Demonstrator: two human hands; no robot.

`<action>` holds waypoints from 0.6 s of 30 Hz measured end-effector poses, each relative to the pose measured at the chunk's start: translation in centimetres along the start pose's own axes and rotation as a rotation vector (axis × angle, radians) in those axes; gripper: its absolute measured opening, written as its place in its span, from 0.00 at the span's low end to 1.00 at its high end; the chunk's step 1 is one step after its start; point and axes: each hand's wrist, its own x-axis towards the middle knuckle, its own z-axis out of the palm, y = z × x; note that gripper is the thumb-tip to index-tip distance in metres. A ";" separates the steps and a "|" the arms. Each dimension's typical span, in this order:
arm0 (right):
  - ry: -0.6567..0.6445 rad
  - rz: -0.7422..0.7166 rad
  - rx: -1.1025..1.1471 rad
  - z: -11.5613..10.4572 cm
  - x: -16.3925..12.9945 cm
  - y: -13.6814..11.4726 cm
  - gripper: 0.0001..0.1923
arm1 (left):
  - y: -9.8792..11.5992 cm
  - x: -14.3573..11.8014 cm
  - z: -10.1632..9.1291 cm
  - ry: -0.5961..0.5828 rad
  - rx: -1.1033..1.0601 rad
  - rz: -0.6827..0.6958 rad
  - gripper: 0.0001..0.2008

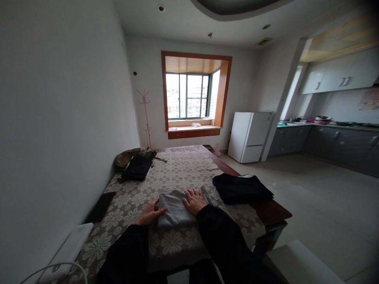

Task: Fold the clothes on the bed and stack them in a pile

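Observation:
A folded grey garment (174,211) lies on the table (272,213), which is covered by a floral lace cloth. My left hand (149,214) rests flat at the garment's left edge, fingers touching it. Flat on top of the grey garment lies my right hand (194,200), fingers spread apart, near its right side. Both arms wear black sleeves. Neither hand grips anything.
A stack of folded dark clothes (241,188) sits to the right. A black garment with an olive one (135,165) lies far left by the wall. A dark phone (100,207) and a white power strip (69,250) lie near left. A white fridge (250,136) stands beyond.

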 end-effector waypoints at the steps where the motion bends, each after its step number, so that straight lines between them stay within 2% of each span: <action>1: 0.000 0.002 -0.002 0.0 0.0 0.0 0.34 | -0.1 0.0 0.0 -0.004 -0.004 -0.003 0.33; 18: -0.008 0.006 -0.020 0.0 0.1 0.0 0.33 | -0.3 0.1 0.1 0.041 0.002 0.020 0.33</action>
